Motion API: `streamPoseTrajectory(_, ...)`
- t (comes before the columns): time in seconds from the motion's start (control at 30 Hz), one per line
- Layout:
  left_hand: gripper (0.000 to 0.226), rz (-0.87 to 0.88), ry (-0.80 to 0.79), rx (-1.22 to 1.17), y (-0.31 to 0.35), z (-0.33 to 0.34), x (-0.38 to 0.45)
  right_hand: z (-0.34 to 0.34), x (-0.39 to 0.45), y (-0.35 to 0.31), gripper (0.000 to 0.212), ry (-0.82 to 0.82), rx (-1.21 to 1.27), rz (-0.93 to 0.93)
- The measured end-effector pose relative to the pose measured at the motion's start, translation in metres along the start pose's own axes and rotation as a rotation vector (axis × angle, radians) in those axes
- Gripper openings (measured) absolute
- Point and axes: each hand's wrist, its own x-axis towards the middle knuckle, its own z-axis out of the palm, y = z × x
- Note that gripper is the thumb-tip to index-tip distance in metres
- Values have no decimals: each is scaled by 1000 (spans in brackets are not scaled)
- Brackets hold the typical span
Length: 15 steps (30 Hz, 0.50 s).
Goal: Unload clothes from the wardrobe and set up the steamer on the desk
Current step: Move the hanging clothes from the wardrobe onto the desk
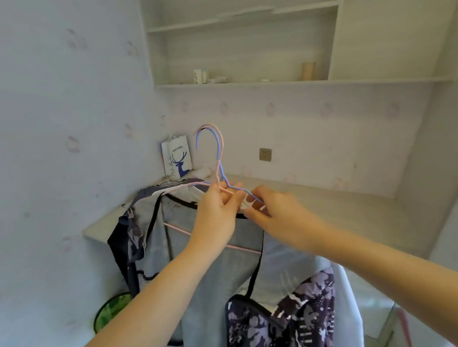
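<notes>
Two wire hangers, one pink (219,144) and one blue (222,171), are held up together over the desk (360,213). My left hand (217,214) pinches them just below the necks. My right hand (276,213) pinches the right shoulder wires. A pale grey top with black trim (201,256) and a dark patterned garment (281,321) hang from the hangers and cover the desk's front. No steamer is visible.
A white paper bag with a blue deer (177,158) stands in the desk's back corner against the wall. A wall socket (265,154) sits behind the desk. Open shelves (243,81) above carry small items. A green round bin (113,311) is low on the left.
</notes>
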Motion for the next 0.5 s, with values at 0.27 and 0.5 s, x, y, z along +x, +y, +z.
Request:
streamPoseTrajectory(0.27,21,20,97,166,-36,-35,30,61,62,-2,18,26,10,-9)
streamPoseTrajectory(0.5,20,50,44,303,-52,-57,71,83,110,15,13,68,123,-41)
